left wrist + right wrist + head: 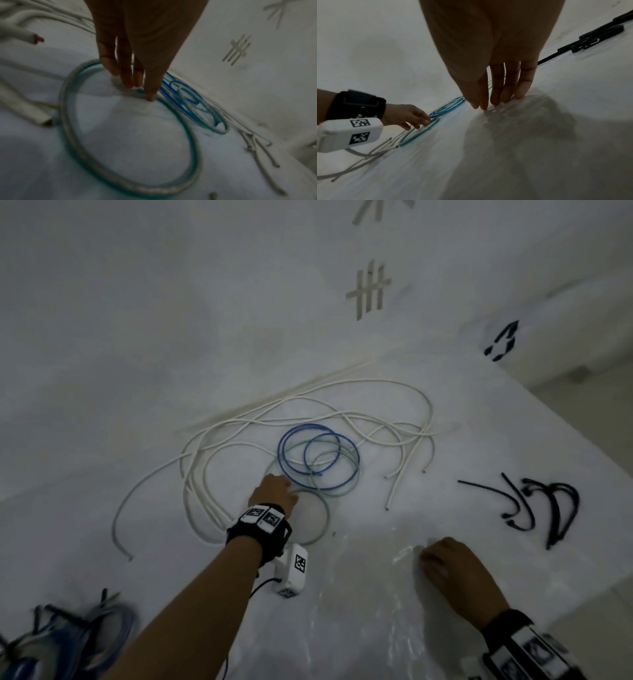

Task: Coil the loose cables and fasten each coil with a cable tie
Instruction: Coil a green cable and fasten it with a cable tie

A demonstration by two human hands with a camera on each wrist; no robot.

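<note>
white covering on the surface (479, 412), slightly wrinkled, with a glossy clear plastic patch near the front edge. left hand (274, 494) reaches forward, fingers extended downward, fingertips (150, 97) pressing onto the green cable (327, 508) where its near loop crosses; no curl around it, just touch. green cable lies flat in several loops, the nearest one a wide ring just right of the left wrist. blue cable (284, 436) sits just beyond, coiled loosely in two or three overlapping rings, tangled through the green loops. white cables (205, 460) sprawl around both, long loose curves spreading left and behind, cut ends lying free on the surface. black cable ties (555, 508) rest well apart to the right, a small heap plus one or two singles. right hand (455, 573) is flat near the front right, fingers straight and together, tips (520, 94) touching the plastic patch, holding nothing. bundled cables (51, 642), bluish with dark ties, at the near left corner, blurred. both wrists carry black straps with marker-tagged white camera units. grey tape marks on the wall behind.
</note>
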